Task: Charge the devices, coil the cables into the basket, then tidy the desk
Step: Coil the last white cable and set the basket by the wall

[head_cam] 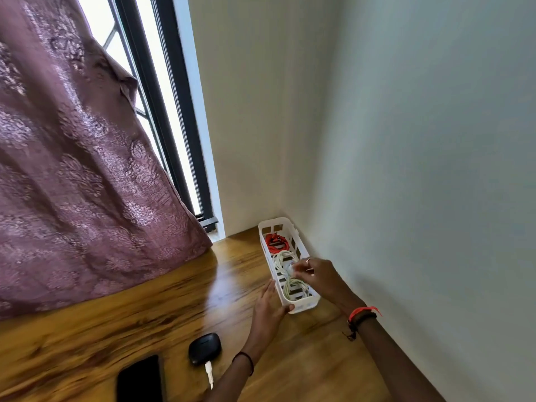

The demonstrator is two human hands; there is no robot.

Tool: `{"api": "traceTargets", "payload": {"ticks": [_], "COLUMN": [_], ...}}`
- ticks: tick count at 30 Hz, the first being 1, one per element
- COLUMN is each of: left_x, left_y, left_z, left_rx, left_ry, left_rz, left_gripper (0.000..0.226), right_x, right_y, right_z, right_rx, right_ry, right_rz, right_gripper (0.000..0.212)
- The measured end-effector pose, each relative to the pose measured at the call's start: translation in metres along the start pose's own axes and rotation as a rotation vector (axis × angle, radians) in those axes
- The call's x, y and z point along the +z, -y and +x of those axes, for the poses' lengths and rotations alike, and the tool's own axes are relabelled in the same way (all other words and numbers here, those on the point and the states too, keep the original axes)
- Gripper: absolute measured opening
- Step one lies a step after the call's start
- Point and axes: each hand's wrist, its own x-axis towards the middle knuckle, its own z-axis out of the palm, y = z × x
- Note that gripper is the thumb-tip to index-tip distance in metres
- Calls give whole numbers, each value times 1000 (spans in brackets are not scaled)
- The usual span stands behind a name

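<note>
A white slotted basket (301, 307) stands on the wooden desk (139, 314) in the corner by the wall. Inside lie a coiled red cable (277, 243) at the far end and white coiled cables (285, 261) nearer me. My left hand (268, 307) rests flat against the basket's near left side, thumb at its front corner. Over the basket's middle, my right hand (314, 275) pinches something white and small; blur hides what it is. A black earbud case (204, 348) with a white plug (209, 374) in it and a black phone (140, 380) lie at the desk's near edge.
A purple patterned curtain (81, 169) hangs over the desk's left side, in front of a dark-framed window (162, 97). White walls (420, 140) close in the corner behind and to the right of the basket.
</note>
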Motion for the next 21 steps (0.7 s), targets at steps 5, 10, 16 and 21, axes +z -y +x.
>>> {"api": "traceTargets", "payload": {"ticks": [5,10,16,21], "left_x": [4,9,14,16], "left_y": [-3,-9,-16,-22], "left_z": [16,27,37,40], "left_rx": [20,6,-21,-18], "left_ry": [-39,-45,-67,-76], "left_rz": [33,29,23,9], "left_gripper": [67,67,65,64], "right_x": [1,8,10,10], "right_y": [2,-7,-10,-9], "right_z": [-11,-6,0,4], "right_rx": [-40,-43,-5,13], "right_ry": [259,138,47,20], "right_rz": [-95,-172,-169,-185], "right_gripper": [28,18,15,16]}}
